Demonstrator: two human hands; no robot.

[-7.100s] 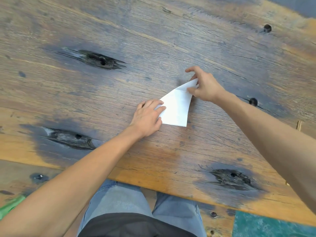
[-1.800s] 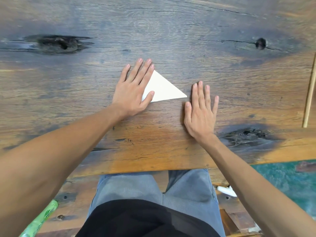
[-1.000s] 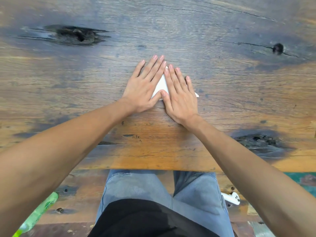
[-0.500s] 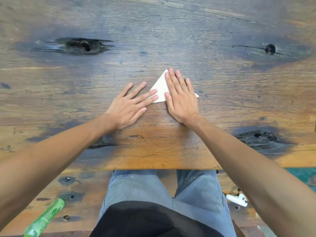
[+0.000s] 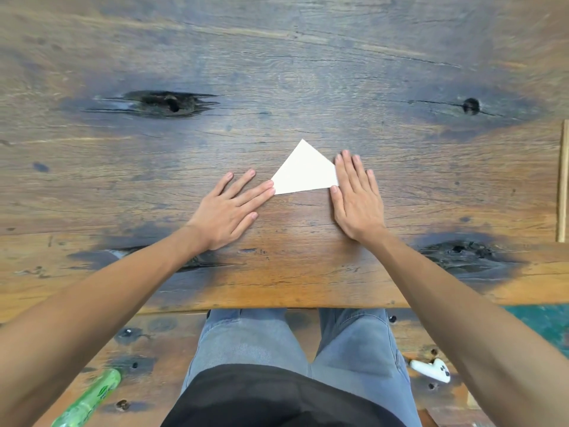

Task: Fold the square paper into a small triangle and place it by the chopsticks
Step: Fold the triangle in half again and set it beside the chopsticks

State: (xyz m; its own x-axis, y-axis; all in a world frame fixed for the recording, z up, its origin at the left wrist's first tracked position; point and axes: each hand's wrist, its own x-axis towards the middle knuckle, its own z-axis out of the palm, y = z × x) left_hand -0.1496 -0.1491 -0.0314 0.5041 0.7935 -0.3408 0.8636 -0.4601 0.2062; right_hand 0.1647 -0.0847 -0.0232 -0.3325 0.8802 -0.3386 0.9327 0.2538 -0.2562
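A white paper folded into a triangle (image 5: 303, 172) lies flat on the wooden table (image 5: 277, 72), its apex pointing away from me. My left hand (image 5: 229, 209) rests flat on the wood, its fingertips touching the triangle's left corner. My right hand (image 5: 357, 198) lies flat with fingers spread, covering the triangle's right corner. Neither hand grips the paper. A light wooden chopstick (image 5: 562, 180) runs along the far right edge of the view, well to the right of the paper.
Dark knots and cracks mark the table (image 5: 166, 103). Below the near table edge are my legs in grey jeans (image 5: 292, 340), a green bottle (image 5: 89, 399) at lower left and a white object (image 5: 431, 369) at lower right.
Both hands have slid outward off the triangle, the right one to the right and the left one down-left, uncovering most of the paper. The chopstick has come into view at the right edge.
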